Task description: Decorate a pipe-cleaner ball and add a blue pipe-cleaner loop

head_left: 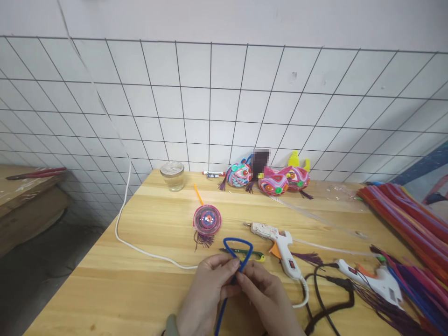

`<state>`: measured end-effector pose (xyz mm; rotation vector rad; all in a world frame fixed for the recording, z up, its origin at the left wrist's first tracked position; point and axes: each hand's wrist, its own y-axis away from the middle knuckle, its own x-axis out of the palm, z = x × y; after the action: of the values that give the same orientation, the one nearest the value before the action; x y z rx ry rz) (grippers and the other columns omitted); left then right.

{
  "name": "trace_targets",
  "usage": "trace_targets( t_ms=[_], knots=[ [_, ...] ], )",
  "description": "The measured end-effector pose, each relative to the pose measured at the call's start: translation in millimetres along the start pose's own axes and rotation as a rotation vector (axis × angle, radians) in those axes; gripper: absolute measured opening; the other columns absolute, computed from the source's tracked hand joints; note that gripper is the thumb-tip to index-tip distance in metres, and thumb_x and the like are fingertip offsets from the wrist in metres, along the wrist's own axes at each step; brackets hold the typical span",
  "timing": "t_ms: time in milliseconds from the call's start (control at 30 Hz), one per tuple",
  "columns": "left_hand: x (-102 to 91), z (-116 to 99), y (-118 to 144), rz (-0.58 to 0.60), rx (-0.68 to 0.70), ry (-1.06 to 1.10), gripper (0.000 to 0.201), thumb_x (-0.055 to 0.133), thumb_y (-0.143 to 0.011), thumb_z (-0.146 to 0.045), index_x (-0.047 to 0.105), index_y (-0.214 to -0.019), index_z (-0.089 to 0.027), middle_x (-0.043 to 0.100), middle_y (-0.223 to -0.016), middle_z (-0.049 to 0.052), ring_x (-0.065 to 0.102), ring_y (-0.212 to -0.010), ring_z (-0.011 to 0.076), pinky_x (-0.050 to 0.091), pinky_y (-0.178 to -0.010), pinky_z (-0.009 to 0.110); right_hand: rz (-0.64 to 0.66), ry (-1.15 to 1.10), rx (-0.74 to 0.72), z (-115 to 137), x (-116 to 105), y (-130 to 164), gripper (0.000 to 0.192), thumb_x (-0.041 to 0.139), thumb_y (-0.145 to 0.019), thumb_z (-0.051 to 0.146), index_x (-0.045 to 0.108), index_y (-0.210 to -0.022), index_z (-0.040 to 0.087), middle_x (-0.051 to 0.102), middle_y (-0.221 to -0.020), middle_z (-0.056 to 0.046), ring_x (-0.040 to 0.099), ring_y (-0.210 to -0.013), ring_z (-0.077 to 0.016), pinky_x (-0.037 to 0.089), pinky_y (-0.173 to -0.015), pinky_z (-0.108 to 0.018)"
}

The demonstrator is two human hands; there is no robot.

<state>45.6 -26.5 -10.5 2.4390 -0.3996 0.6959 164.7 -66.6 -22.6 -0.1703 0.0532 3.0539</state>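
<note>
**Two hands pinch a blue pipe cleaner bent into a loop**

The left hand (206, 291) and the right hand (268, 296) meet at the near edge of the table, thumbs and forefingers closed on a blue pipe cleaner (238, 249). It is a thin, fuzzy stem; above the pinch it is bent into a rounded triangular loop, and below the pinch its tail runs down between the wrists.

Just behind the loop lies a small pair of snips (254, 255) with yellow-green handles. Farther back and left of the grip sits one flat coiled disc (207, 219) of pink, purple and blue stems, with an orange stick above it and a dark purple tassel below. Beyond it stands one clear glass jar (172, 176).

Right of the grip lie two white hot glue guns: the nearer glue gun (278, 242), smeared with old glue, with an orange trigger and red switch, and the second glue gun (374, 280) farther right, with black cable looped beside it. A white cord (121, 219) trails off the table's left edge.

At the far edge three bright coiled fish-like figures (273, 179) lean on the wire grid panel (210, 93), and a marker lies beside them; its print is too small to read. A thick pile of coloured pipe cleaners (406, 219) fills the right side of the pale wooden table (105, 280).
</note>
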Motion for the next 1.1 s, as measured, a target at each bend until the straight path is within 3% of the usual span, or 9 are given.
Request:
trace_targets(
  t_ms=[267, 433, 633, 833, 1100],
  knots=[
    [-1.6, -10, -1, -0.071, -0.012, -0.165, 0.03, 0.076, -0.056, -0.034, 0.069, -0.075, -0.011, 0.065, -0.064, 0.004, 0.058, -0.054, 0.0116, 0.045, -0.051, 0.022, -0.085, -0.086, 0.064, 4, -18, -5, 0.027, 0.062, -0.072, 0.043, 0.07, -0.086, 0.021, 0.066, -0.08, -0.005, 0.059, -0.077, -0.0214, 0.048, -0.07, -0.029],
    [-5.2, -10, -5, -0.069, -0.013, -0.321, 0.036, 0.078, -0.048, -0.039, 0.067, -0.066, -0.011, 0.062, -0.054, 0.002, 0.057, -0.048, 0.0122, 0.041, -0.045, 0.022, -0.231, -0.063, 0.138, 7, -34, -8, 0.034, 0.066, -0.066, 0.047, 0.071, -0.084, 0.019, 0.054, -0.051, 0.001, 0.051, -0.053, -0.0146, 0.044, -0.052, -0.023],
    [-9.0, -7, -7, -0.072, -0.007, -0.465, 0.036, 0.075, -0.051, -0.039, 0.066, -0.069, -0.01, 0.06, -0.048, 0.002, 0.057, -0.047, 0.0131, 0.038, -0.043, 0.021, -0.195, -0.022, 0.151, 7, -37, -7, 0.035, 0.064, -0.068, 0.047, 0.07, -0.083, 0.016, 0.049, -0.048, 0.003, 0.045, -0.048, -0.0118, 0.039, -0.048, -0.021],
    [-5.0, -14, -3, -0.052, -0.011, -0.507, 0.035, 0.074, -0.05, -0.039, 0.067, -0.068, -0.01, 0.061, -0.049, 0.002, 0.055, -0.047, 0.0129, 0.037, -0.043, 0.022, -0.086, 0.015, 0.127, 11, -32, -7, 0.034, 0.06, -0.072, 0.047, 0.07, -0.082, 0.016, 0.051, -0.051, 0.001, 0.046, -0.048, -0.0122, 0.038, -0.046, -0.022],
    [-3.3, -13, -1, -0.049, 0.012, -0.542, 0.034, 0.073, -0.051, -0.041, 0.067, -0.065, -0.011, 0.059, -0.047, 0.002, 0.053, -0.045, 0.0127, 0.036, -0.043, 0.022, -0.061, 0.13, 0.106, 7, -31, -6, 0.032, 0.055, -0.075, 0.047, 0.071, -0.079, 0.019, 0.052, -0.049, 0.001, 0.047, -0.049, -0.0149, 0.039, -0.046, -0.024]
  ],
)
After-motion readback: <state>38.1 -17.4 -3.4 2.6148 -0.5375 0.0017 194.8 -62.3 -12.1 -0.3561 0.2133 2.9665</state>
